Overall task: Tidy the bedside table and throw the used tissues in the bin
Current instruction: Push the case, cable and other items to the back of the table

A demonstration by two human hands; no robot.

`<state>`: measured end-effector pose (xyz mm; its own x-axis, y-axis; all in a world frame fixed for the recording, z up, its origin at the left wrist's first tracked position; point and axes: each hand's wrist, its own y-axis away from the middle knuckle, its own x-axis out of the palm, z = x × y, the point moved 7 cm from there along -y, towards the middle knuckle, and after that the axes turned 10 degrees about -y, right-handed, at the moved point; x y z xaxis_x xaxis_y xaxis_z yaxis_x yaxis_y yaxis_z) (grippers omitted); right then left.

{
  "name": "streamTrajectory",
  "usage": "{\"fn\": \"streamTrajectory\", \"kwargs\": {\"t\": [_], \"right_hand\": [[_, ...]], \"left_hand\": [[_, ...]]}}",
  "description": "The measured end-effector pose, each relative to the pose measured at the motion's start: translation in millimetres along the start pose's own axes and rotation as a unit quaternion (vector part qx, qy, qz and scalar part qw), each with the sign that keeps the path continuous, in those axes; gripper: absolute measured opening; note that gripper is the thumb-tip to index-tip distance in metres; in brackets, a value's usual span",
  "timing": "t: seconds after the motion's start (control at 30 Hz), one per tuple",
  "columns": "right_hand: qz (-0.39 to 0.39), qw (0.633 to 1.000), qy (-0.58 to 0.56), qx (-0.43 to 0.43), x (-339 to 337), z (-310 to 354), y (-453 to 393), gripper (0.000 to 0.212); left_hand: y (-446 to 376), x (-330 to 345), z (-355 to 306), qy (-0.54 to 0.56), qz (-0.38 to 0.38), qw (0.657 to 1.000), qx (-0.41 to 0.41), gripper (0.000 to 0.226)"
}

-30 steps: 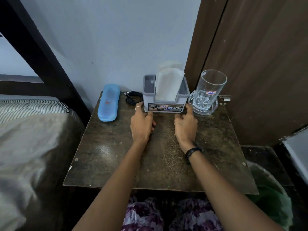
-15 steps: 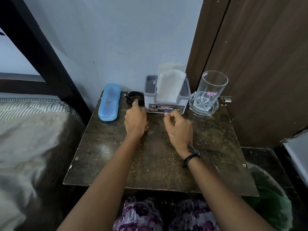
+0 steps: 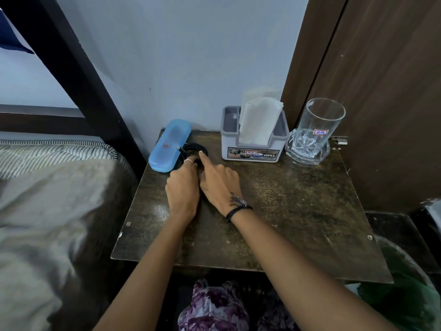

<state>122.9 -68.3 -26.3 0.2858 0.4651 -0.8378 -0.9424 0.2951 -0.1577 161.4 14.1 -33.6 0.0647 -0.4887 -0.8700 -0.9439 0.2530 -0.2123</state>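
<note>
Taking the tissue holder [image 3: 254, 144] as landmark: farthest to its left lies the blue case [image 3: 170, 145], then a coiled black cable [image 3: 195, 149] between case and holder. Both hands meet at that coil: the left hand [image 3: 182, 189] curls its fingers onto it, the right hand [image 3: 219, 182] touches it with one extended finger (whether either truly grips, I cannot tell). Right of the holder stands a glass [image 3: 318, 126]. No loose tissues show on the bedside table [image 3: 286, 211]; the green-lined bin [image 3: 405, 290] sits lower right, so tidying seems nearly finished.

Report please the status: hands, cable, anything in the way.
Left hand and right hand both on the coiled black cable, grip not clear. Cable beside the blue case. Tissue holder clear to the right.
</note>
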Motion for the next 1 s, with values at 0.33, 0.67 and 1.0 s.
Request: {"fn": "streamTrajectory", "kwargs": {"t": [0.33,0.67,1.0], "right_hand": [[-0.363,0.831,-0.339,0.249,-41,-93,65,0.032],[-0.299,0.856,-0.328,0.265,-48,-131,31,0.057],[-0.35,0.844,-0.303,0.272,-51,-119,50,0.042]], "left_hand": [[11,12,-28,0.106,0.051,0.989,0.084,0.032],[-16,42,-52,0.192,0.056,0.979,-0.032,0.043],[6,35,-42,0.273,0.039,0.96,-0.047,0.035]]}}
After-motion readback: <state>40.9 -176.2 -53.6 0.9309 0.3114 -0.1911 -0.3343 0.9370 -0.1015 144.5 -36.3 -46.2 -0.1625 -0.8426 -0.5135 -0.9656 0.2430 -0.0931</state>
